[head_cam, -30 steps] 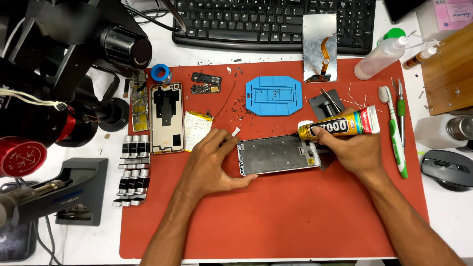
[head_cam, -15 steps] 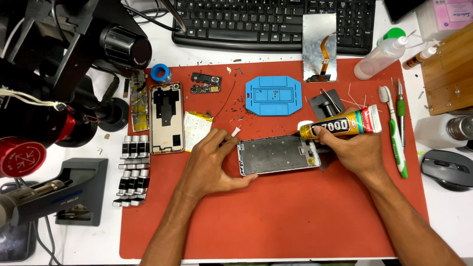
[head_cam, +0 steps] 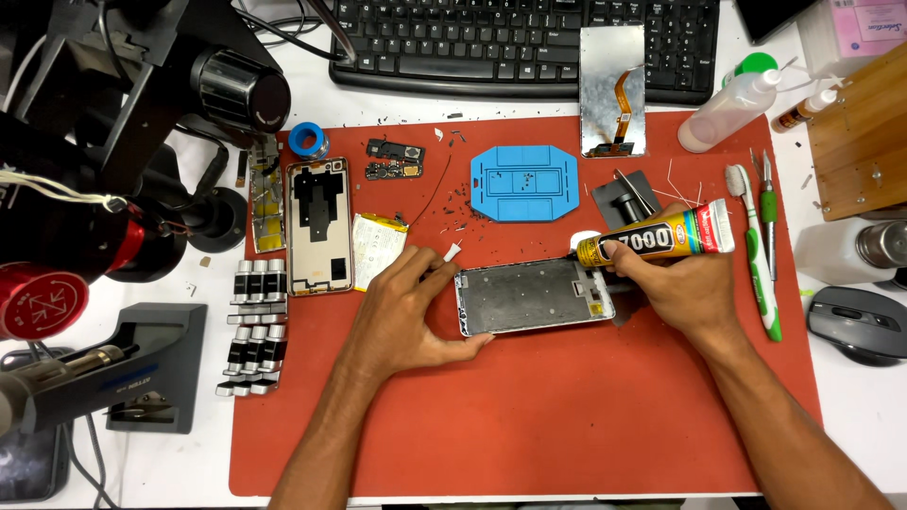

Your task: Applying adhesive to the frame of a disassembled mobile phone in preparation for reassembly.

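— Frame (head_cam: pixel 534 296) lies flat on the red mat (head_cam: pixel 529 425), mid-bench. My left hand (head_cam: pixel 406 312) pins its left edge, fingers spread, thumb along the lower side.

— And the right?

— My right hand (head_cam: pixel 675 279) is wrapped around the glue tube (head_cam: pixel 657 236), nozzle at the frame's top right corner. I'd squeeze lightly, keep the tip low and the bead thin along the rim. Right wrist angled in; both forearms rest on the mat.

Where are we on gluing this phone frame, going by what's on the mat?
Done: the phone is stripped, with back housing, battery and small boards set aside. In hand: left hand steadies the metal frame; right hand holds the glue tube, nozzle at the frame's upper right corner. Left: the screen panel lies unfitted by the keyboard.
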